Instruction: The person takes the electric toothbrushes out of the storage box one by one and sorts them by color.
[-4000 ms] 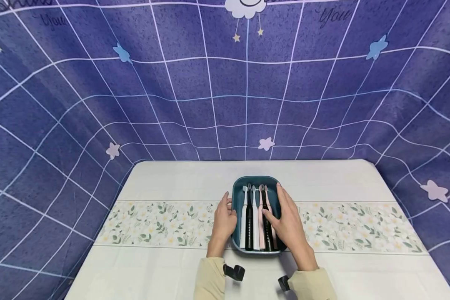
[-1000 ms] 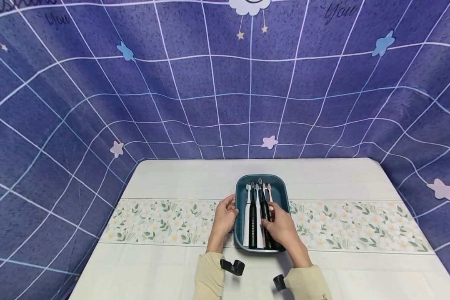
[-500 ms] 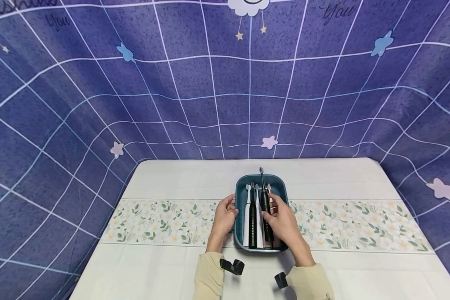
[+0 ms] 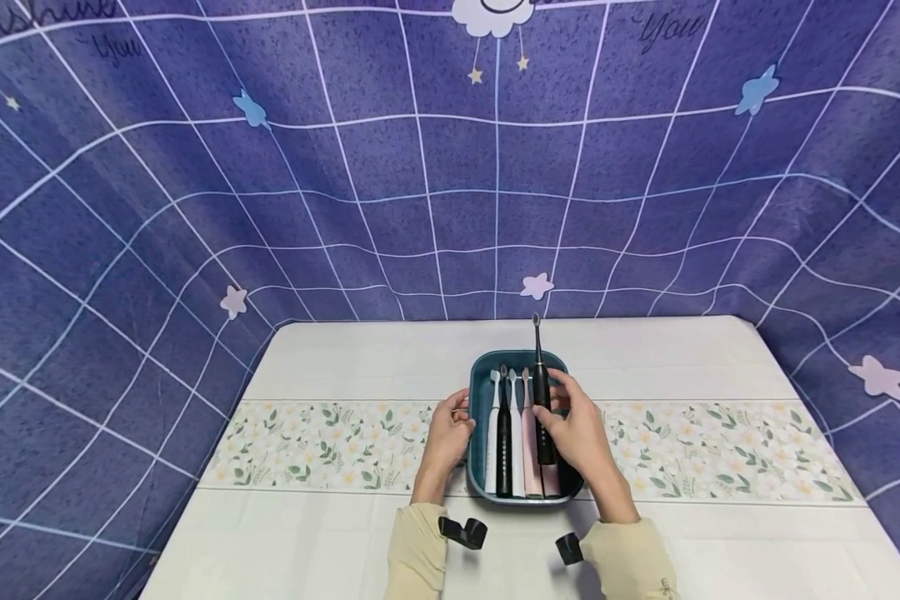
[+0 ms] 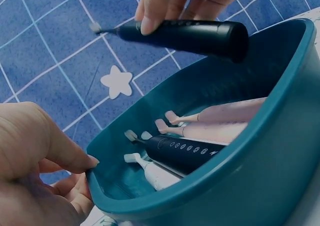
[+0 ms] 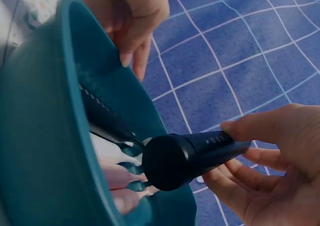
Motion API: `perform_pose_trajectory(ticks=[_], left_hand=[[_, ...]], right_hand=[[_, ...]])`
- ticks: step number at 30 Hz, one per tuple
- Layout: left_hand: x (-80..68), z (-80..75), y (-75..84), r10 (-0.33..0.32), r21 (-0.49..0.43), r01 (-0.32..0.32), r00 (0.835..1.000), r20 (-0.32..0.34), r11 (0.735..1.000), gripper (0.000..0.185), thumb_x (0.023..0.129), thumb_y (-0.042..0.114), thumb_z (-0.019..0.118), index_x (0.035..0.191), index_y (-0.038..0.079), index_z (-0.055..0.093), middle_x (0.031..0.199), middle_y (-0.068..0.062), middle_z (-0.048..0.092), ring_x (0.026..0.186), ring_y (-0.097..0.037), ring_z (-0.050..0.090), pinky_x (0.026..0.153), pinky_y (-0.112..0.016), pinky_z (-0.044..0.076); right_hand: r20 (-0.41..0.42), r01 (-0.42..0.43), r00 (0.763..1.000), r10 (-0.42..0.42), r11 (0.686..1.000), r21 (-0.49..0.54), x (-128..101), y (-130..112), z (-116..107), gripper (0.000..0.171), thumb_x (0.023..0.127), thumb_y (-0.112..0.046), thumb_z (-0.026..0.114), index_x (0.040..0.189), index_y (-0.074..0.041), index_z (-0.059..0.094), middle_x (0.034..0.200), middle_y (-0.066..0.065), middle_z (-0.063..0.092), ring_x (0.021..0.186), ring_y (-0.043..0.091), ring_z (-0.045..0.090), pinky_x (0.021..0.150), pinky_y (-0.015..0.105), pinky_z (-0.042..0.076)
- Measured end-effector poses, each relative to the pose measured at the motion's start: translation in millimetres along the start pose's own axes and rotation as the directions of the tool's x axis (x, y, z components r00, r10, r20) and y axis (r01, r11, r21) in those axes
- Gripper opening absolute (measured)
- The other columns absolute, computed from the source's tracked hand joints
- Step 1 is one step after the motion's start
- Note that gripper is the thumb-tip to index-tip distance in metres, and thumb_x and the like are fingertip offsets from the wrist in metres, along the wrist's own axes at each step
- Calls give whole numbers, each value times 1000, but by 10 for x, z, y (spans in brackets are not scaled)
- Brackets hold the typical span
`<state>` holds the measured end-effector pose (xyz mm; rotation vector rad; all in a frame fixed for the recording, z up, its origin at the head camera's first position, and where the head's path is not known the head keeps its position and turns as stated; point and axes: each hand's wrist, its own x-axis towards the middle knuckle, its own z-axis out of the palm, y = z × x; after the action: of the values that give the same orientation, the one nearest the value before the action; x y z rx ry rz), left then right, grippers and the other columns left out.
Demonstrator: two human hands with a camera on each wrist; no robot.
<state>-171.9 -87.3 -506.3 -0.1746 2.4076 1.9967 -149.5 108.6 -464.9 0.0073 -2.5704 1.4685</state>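
Observation:
My right hand point(image 4: 579, 423) holds a black electric toothbrush point(image 4: 542, 408) by its handle, thumb on one side and fingers on the other. The toothbrush is raised over the teal tub point(image 6: 40, 106), its head pointing away past the far rim. On the tub's left side, my left hand point(image 4: 447, 435) pinches the rim between thumb and fingers. Inside the tub lie another black electric toothbrush point(image 5: 175, 151), white ones point(image 4: 492, 450) and pink ones point(image 5: 220, 131), side by side with heads toward the far end. My right hand partly covers the tub's right side in the head view.
The tub stands on a white tabletop point(image 4: 330, 542) crossed by a floral strip point(image 4: 307, 446). Behind and at both sides hangs a blue curtain point(image 4: 450, 225) with a white grid and stars. A black wrist camera point(image 4: 463, 532) sits by the left cuff.
My right hand has gripped the black toothbrush, lifted it from the tub and shifted it away and slightly right, uncovering a pink toothbrush. The left hand stays at the rim.

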Motion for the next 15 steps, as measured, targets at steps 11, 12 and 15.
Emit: perform_pose_trajectory(ticks=[11,12,15], left_hand=[[16,-10,-28,0,53,0,1000,-7,999,53,80,-13,51,133,-5,51,116,-21,52,85,-17,47,71,-23,41],[12,-9,-26,0,54,0,1000,-6,999,53,80,-13,51,133,-5,51,116,-21,52,86,-18,48,71,-24,41],[5,-7,-19,3,55,-3,1000,-2,999,53,80,-13,51,133,-5,51,117,-22,51,86,-18,48,71,-24,41]], right_hand=[[-98,51,994,-42,994,98,128,35,-163,63,81,-2,71,138,-13,48,112,15,64,97,28,63,80,39,54],[-105,52,994,-41,993,107,140,39,-181,63,81,-2,71,138,-13,48,112,14,63,98,27,63,80,35,54],[-129,54,991,-38,991,126,177,52,-237,63,81,-1,70,139,-13,48,113,13,63,98,24,62,78,22,53]])
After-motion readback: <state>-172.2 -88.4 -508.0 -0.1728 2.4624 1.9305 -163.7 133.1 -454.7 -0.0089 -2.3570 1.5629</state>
